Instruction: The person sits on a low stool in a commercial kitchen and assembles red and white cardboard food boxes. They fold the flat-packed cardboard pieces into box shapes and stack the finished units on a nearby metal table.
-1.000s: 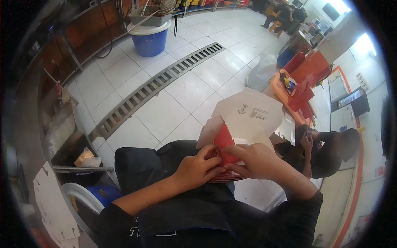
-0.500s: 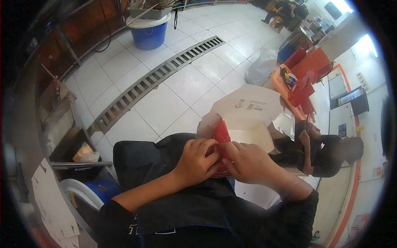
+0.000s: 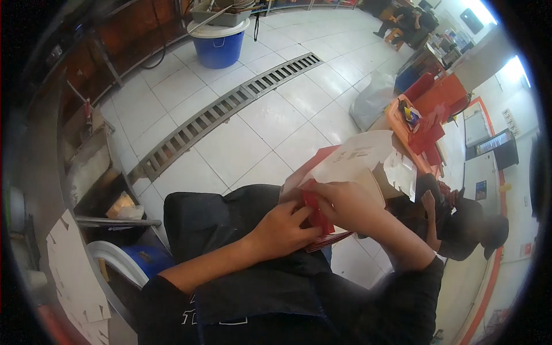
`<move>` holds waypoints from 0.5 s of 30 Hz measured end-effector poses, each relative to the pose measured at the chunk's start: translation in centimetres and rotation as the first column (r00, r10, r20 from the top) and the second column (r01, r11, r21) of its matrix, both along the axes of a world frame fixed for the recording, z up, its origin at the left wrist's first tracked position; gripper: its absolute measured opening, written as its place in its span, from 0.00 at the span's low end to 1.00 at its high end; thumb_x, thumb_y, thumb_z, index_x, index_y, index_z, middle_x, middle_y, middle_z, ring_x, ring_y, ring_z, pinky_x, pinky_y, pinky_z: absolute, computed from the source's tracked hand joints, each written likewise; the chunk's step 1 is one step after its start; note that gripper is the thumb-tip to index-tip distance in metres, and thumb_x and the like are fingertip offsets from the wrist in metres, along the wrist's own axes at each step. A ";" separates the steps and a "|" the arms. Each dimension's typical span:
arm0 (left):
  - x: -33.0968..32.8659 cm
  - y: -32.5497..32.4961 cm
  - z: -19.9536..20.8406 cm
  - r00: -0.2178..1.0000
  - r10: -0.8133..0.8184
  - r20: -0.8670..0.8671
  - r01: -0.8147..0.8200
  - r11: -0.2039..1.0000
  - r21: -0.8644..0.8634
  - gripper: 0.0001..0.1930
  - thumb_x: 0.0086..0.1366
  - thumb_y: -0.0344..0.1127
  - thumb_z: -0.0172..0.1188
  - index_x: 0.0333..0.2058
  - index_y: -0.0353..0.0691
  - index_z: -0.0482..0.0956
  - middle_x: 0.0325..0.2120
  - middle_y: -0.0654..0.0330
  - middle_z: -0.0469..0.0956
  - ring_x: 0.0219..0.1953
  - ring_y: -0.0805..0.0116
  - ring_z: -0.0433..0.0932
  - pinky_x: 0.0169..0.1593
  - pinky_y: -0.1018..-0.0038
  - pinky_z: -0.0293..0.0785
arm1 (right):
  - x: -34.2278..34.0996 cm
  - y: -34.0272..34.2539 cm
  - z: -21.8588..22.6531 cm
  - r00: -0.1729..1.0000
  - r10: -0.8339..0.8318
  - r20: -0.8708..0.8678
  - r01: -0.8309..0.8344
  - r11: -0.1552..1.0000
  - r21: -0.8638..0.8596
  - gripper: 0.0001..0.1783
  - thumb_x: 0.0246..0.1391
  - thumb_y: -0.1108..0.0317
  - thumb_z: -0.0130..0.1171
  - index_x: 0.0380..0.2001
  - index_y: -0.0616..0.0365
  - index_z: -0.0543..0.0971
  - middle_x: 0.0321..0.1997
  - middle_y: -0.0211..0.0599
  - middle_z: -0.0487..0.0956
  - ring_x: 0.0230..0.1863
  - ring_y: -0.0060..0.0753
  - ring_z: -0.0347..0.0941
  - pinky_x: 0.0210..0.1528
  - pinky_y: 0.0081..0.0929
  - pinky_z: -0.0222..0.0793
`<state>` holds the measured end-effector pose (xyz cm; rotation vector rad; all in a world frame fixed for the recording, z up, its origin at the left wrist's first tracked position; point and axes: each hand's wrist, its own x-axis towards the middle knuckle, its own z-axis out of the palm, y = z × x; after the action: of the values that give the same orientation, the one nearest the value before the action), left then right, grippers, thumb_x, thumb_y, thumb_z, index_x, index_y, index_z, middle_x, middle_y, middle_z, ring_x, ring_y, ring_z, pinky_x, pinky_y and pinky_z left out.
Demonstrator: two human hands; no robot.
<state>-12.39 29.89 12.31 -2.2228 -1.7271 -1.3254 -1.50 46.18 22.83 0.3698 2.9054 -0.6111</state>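
In front of my lap is a partly folded cardboard box, white on the inside and red on the outside, with its large lid panel tilted up and away. My left hand pinches the red near flap from the left with bent fingers. Against the same flap from the right, my right hand presses its thumb and fingers, hiding part of the fold. Below both hands, the edges of several red layers show.
At lower left lie flat white cardboard blanks beside a blue bucket. A floor drain grate crosses the white tiles. On the right a person in black sits near an orange tray. Another blue tub stands farther off.
The lid panel has tipped toward me, and some of its red outside shows behind. My right hand has shifted slightly up and right. The whole view has moved a little.
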 end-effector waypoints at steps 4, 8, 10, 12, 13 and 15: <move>0.0 -0.1 0.6 0.986 0.068 -0.155 -0.067 0.998 0.010 0.10 0.56 0.39 0.66 0.37 0.49 0.81 0.40 0.59 0.76 0.42 0.59 0.77 0.45 0.66 0.78 | 0.4 0.3 -0.7 0.994 0.097 0.053 -0.100 0.992 0.075 0.21 0.57 0.69 0.57 0.55 0.52 0.81 0.40 0.48 0.85 0.42 0.53 0.82 0.48 0.47 0.76; 0.3 0.4 -0.9 0.992 0.014 -0.126 -0.025 0.996 -0.082 0.12 0.57 0.42 0.67 0.39 0.48 0.80 0.40 0.59 0.77 0.42 0.60 0.77 0.45 0.66 0.78 | 0.2 -0.1 -0.1 0.975 0.126 0.182 -0.148 0.983 0.110 0.23 0.56 0.71 0.56 0.56 0.51 0.80 0.40 0.50 0.84 0.44 0.53 0.81 0.49 0.45 0.76; 0.3 0.4 -1.0 0.992 -0.012 -0.123 -0.002 0.994 -0.114 0.13 0.57 0.42 0.67 0.39 0.47 0.79 0.40 0.59 0.77 0.42 0.59 0.77 0.44 0.65 0.79 | 0.2 -0.1 0.0 0.966 0.130 0.225 -0.159 0.981 0.114 0.23 0.56 0.72 0.56 0.56 0.51 0.80 0.40 0.50 0.84 0.44 0.53 0.81 0.49 0.45 0.76; 0.3 0.4 -0.8 0.988 -0.017 -0.152 -0.003 0.992 -0.128 0.13 0.58 0.43 0.67 0.39 0.47 0.79 0.41 0.58 0.76 0.42 0.59 0.77 0.43 0.63 0.80 | 0.0 0.2 0.5 0.951 0.144 0.274 -0.182 0.976 0.116 0.23 0.56 0.72 0.56 0.56 0.51 0.80 0.40 0.50 0.84 0.45 0.53 0.81 0.49 0.45 0.76; 0.3 0.3 -0.5 0.990 0.005 -0.144 -0.020 0.994 -0.105 0.13 0.58 0.42 0.67 0.39 0.47 0.79 0.41 0.57 0.76 0.42 0.59 0.78 0.43 0.63 0.81 | 0.1 0.3 0.7 0.960 0.139 0.242 -0.165 0.982 0.091 0.23 0.56 0.72 0.56 0.56 0.51 0.80 0.40 0.50 0.84 0.44 0.54 0.81 0.48 0.46 0.76; 0.4 0.3 0.2 0.991 0.048 -0.128 -0.056 0.997 -0.059 0.12 0.58 0.40 0.66 0.39 0.47 0.79 0.41 0.56 0.75 0.42 0.58 0.78 0.41 0.63 0.82 | 0.3 0.6 1.0 0.976 0.127 0.176 -0.136 0.990 0.038 0.21 0.57 0.71 0.54 0.54 0.51 0.81 0.39 0.52 0.84 0.43 0.55 0.81 0.48 0.47 0.75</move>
<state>-12.01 30.17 12.55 -2.2234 -1.7921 -1.1094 -1.24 46.75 23.79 0.2219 2.7547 -0.4630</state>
